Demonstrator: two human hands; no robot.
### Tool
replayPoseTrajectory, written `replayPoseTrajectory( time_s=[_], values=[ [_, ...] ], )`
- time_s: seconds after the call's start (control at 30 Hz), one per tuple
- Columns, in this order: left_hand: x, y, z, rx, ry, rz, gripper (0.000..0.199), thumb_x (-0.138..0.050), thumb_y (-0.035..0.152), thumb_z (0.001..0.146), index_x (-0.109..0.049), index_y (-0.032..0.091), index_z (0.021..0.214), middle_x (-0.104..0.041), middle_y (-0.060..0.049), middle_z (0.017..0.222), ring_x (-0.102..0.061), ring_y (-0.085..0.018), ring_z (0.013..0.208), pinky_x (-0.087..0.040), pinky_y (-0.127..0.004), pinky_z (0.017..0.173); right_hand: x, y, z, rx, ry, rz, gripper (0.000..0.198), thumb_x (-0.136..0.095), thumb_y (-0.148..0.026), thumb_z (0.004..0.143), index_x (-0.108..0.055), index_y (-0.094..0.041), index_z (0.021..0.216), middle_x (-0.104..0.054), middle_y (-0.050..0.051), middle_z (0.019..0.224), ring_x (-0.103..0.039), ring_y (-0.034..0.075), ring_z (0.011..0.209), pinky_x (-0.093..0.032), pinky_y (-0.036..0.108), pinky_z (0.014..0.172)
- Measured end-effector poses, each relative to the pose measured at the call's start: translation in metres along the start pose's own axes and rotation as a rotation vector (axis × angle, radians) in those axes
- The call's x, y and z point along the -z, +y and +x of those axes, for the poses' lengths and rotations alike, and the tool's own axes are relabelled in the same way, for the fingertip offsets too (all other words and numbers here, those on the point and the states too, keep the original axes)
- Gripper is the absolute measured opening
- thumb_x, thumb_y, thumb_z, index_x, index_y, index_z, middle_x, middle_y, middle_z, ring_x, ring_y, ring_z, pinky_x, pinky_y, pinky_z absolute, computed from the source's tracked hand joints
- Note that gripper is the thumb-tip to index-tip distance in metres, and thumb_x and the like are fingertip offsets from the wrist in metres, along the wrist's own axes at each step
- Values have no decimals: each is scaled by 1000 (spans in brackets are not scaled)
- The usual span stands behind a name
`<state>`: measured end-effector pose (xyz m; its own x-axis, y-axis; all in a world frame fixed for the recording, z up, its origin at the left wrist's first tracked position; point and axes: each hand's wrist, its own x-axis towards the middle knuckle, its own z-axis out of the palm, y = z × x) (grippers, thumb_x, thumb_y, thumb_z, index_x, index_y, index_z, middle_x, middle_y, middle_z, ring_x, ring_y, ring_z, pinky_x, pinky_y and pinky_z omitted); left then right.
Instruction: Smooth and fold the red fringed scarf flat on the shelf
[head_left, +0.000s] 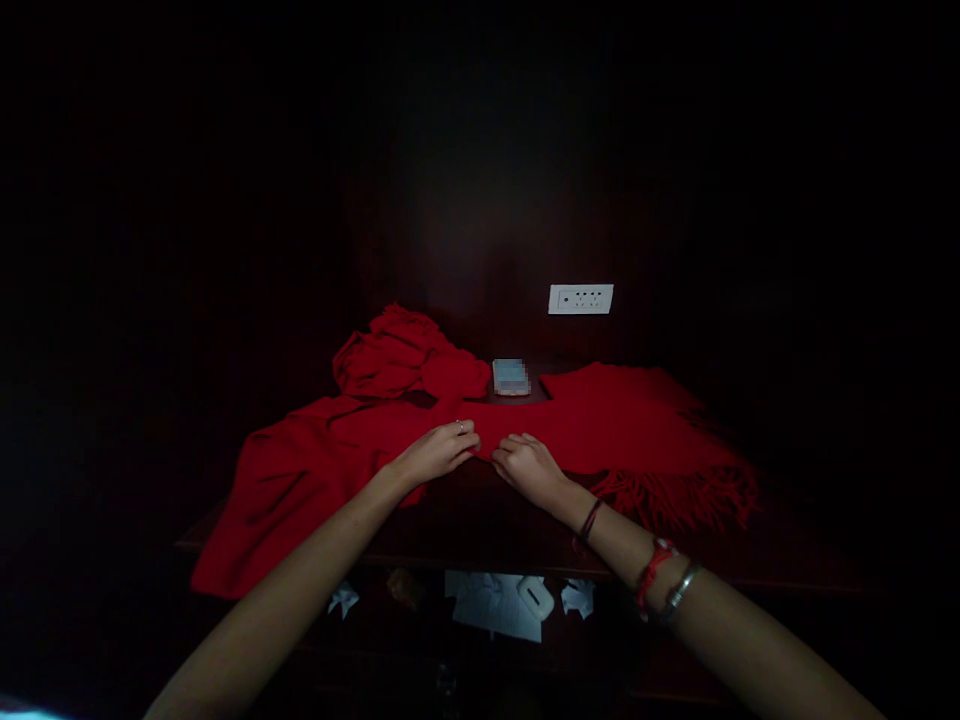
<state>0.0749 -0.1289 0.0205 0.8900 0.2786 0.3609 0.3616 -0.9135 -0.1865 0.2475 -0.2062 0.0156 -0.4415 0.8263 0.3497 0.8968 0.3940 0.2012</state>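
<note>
- Closest in, two bare forearms slant inward, bracelets on the right one.
- Below the hands, paper lies under the table edge.
- And here, left hand and right hand, backs up, close but apart, fingers curled, apparently pinching the near edge of the red cloth.
- Edge-handling looks like the step; the next move calls for even grips.
- Cloth spreads past both hands, fringe beside the right.
- Behind the left, a red bundle.

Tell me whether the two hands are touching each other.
No, a narrow strip of the red cloth shows between the left hand and the right hand.
</note>
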Motion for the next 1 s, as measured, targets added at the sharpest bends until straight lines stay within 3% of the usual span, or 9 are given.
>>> replayPoseTrajectory(
  time_s=[0.2, 0.47, 0.7, 1.0],
  values=[
    [6, 1, 0, -11, -86, 72, 13, -38, 22, 82, -51, 17, 80, -48, -3, 80, -46, -12, 72, -36, -21, 65, -7, 0, -4, -19, 52, -19, 20, -39, -20, 83, -58, -16, 78, -57, 5, 77, -48, 15, 76, -30, 27, 70],
    [3, 0, -1, -23, -96, 127, 13, -39, 19, 81, -52, 16, 79, -49, -3, 82, -47, -13, 74, -36, -20, 65, -4, -2, -5, 13, 97, -39, 16, -40, -21, 83, -56, -17, 83, -57, 4, 79, -48, 15, 76, -30, 26, 68],
    [5, -1, -4, -37, -121, 117, 21, -37, 28, 83, -54, 17, 79, -51, -2, 79, -49, -12, 72, -36, -20, 65, -6, -1, -5, 30, 36, -61, 15, -41, -17, 82, -56, -15, 82, -57, 6, 79, -48, 15, 76, -31, 27, 70],
    [10, 5, -8, -88, -167, 130, 20, -35, 22, 83, -55, 18, 77, -52, -3, 76, -50, -12, 71, -37, -22, 66, -1, -1, -6, 70, 19, -29, 17, -40, -18, 83, -56, -16, 82, -57, 5, 78, -48, 14, 76, -32, 26, 68]
  ],
)
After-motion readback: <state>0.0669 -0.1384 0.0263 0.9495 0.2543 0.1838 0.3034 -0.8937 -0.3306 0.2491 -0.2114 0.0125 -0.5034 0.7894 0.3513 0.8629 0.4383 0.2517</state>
